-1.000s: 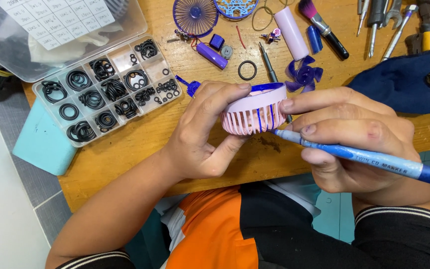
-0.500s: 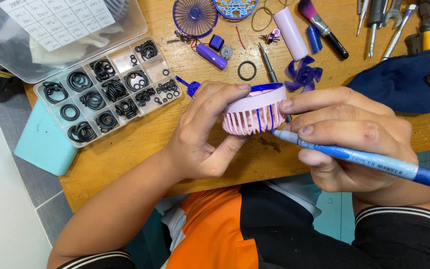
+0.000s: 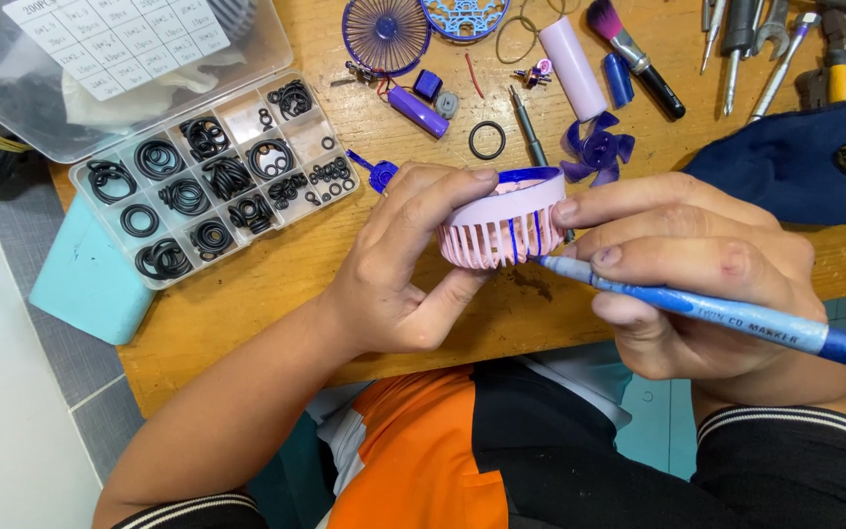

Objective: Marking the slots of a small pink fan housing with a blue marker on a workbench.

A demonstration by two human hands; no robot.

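Our left hand (image 3: 399, 269) clamps the pink fan grille (image 3: 501, 227) above the tabletop's (image 3: 276, 294) near edge; right hand (image 3: 697, 284) grips the blue marker (image 3: 707, 312). Tip may slip, smearing ribs.

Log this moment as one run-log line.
left hand: holds round pink slatted fan grille | right hand: holds blue marker pen, tip at grille slats | nearby: clear compartment box of black rubber rings on wooden table
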